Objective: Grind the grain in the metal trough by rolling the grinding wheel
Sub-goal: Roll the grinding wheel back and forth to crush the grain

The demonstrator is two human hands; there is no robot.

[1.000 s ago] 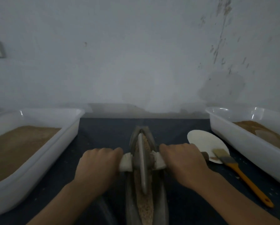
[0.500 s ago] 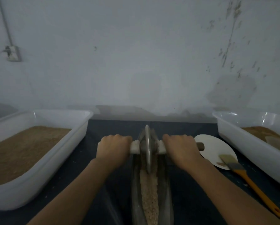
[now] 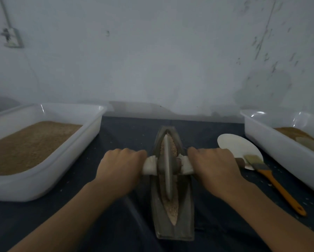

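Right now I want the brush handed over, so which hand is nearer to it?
Right. The right hand grips the axle just beside the brush; the left hand holds the axle across the grinding wheel, farther away.

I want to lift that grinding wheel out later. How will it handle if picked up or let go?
The grinding wheel looks like thick metal, so probably heavy for its size. Its thin rim stands in the metal trough; released, it would likely roll or tip. The wrapped handle probably helps grip.

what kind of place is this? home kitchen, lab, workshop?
Probably a small workshop bench for hand-grinding grain or herbs, not a kitchen. Both hands roll a grinding wheel in a boat-shaped metal trough; white plastic bins of brown granules flank it, with a brush on the dark cloth against a bare scuffed wall.
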